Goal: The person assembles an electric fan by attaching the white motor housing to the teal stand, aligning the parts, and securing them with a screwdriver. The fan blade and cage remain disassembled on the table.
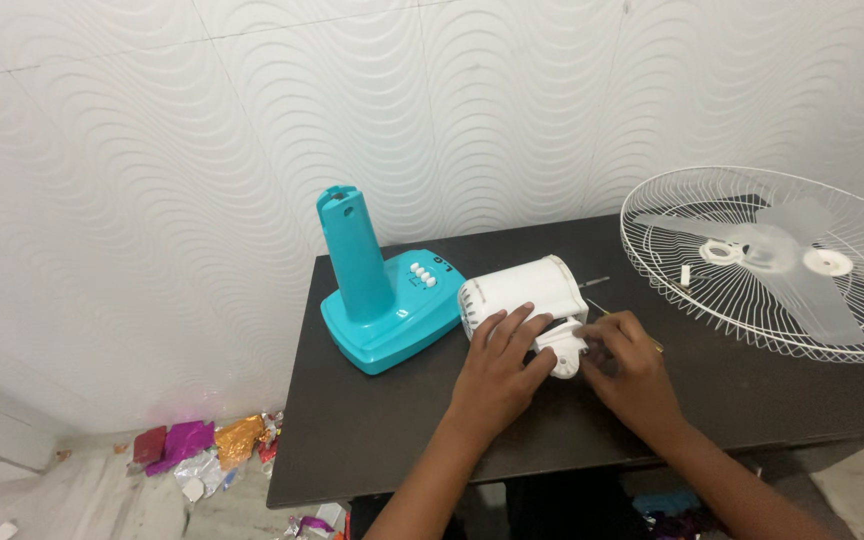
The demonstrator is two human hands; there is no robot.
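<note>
A white fan motor housing [524,290] lies on its side on the dark table [372,430]. My left hand [497,372] rests on its front end, fingers over the vented rim and the white neck bracket [564,352]. My right hand [632,372] presses against that bracket from the right, fingers closed around a thin tool with a yellowish tip [657,348] that is mostly hidden. A thin metal shaft [594,281] sticks out behind the housing.
A teal fan base with an upright column and white buttons [382,290] stands left of the housing. A white wire fan guard [782,262] holding translucent blades lies at the right. Shiny wrappers [202,445] litter the floor at lower left. A patterned white wall lies behind.
</note>
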